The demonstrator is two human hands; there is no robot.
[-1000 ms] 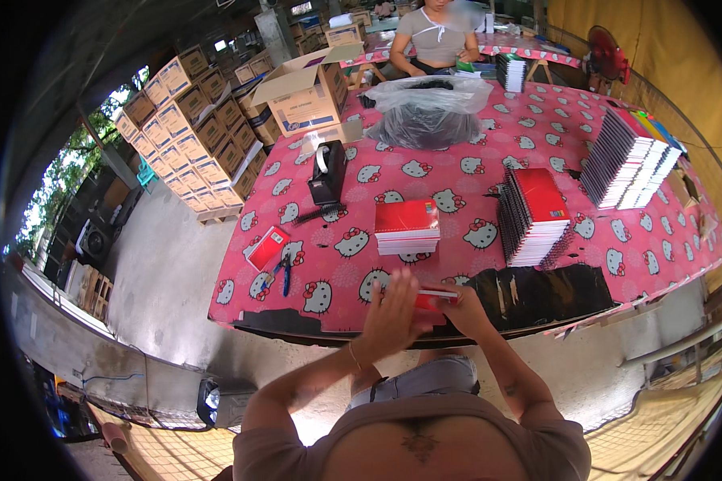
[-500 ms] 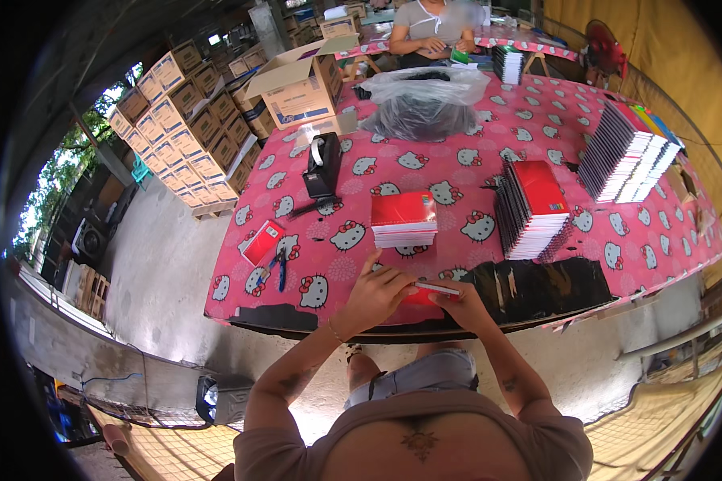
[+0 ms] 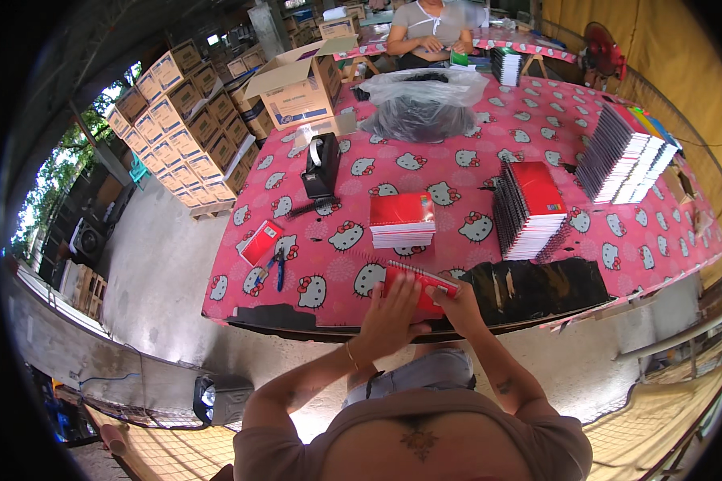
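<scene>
Your L hand [image 3: 394,309] lay flat, fingers spread, over the red-covered, white-paged notebook [image 3: 431,281], not closed on it; your R hand [image 3: 458,309] was clamped on its right end, thumb on top. Hands were close together; couldn't tell if they touched. The notebook was at the nr edge of the pink, cat-print-covered bench [image 3: 353,176], just L of a torn black patch [image 3: 533,289]. A thin wire coil [image 3: 375,258], blurred, ran out past its upper L end. Behind it stood a short stack of red notebooks [image 3: 401,220]; to the R, a taller stack of red coil-bound notebooks [image 3: 529,210]. Over L lay a flat red booklet [image 3: 261,243] w/ blue-handled pliers [image 3: 280,272] just beside it, plus a black tape dispenser [image 3: 322,170] farther back.
</scene>
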